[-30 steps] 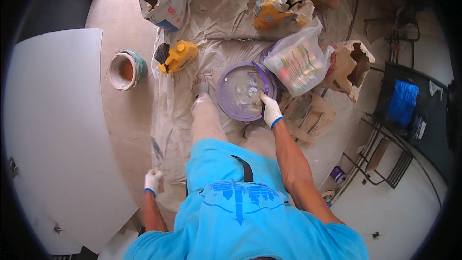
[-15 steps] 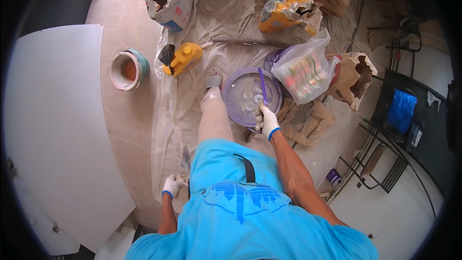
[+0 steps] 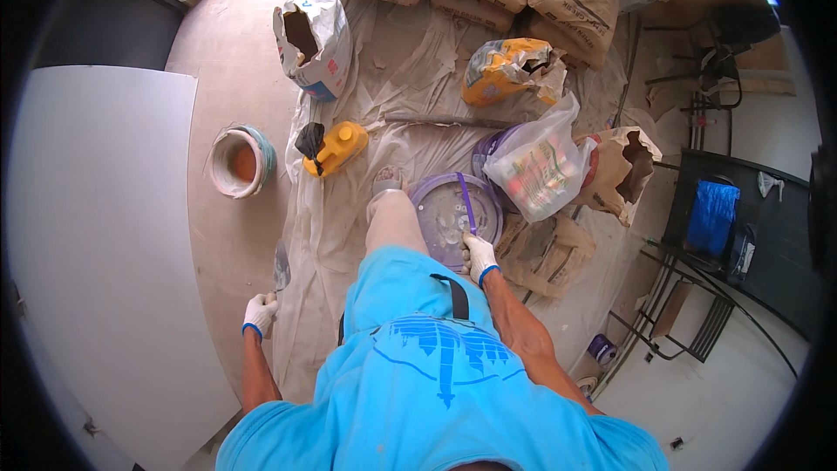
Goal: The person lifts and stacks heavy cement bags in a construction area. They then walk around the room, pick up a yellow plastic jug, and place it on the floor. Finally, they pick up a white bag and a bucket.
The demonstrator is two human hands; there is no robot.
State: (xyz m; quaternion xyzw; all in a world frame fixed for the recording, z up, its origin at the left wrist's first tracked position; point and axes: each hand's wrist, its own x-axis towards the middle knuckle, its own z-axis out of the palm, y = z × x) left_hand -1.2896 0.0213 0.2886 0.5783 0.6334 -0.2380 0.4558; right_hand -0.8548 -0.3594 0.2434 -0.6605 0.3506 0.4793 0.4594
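Gripping a trowel (image 3: 281, 267), the left hand (image 3: 260, 312) is held out to the side, presumably so that the tool is kept clear of the leg (image 3: 395, 228). The purple handle (image 3: 466, 203) of a bucket (image 3: 430, 189) is clasped by the curled right hand (image 3: 479, 256), probably for a firm hold; the bucket is placed just ahead of that hand. Beyond it, to the right, a translucent plastic bag (image 3: 539, 176) is marked with coloured print. Farther ahead of both hands, dark lettering is borne by stacked brown sacks (image 3: 571, 4).

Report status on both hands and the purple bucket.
Left hand: holding trowel. Right hand: gripping purple handle of purple bucket. White plastic bag close on bucket's right.
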